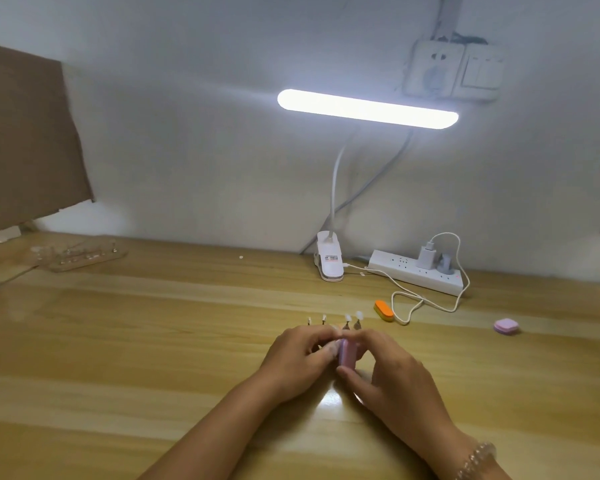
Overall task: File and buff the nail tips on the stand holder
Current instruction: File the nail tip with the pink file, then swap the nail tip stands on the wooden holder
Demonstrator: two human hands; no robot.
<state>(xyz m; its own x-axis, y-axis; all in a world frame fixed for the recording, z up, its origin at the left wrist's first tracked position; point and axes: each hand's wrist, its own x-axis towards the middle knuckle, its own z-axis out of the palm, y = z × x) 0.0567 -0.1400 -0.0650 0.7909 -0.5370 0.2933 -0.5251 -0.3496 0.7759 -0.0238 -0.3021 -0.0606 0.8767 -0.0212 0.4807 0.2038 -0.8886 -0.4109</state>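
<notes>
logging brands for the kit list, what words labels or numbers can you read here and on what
Lamp clamp: a printed label, too blurred to read.
Power strip: small marks by the sockets, too small to read.
No other text shows.

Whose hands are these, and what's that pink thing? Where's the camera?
The camera sits on a person's head, looking down, so you see their own two hands. The right hand pinches a pink block for smoothing nails. The left hand seems to curl round a little stand with fake nail tips on sticks. All this happens on a wooden table. Farther back lie an orange block, a purple pad, a power strip and a bright clip lamp.
</notes>
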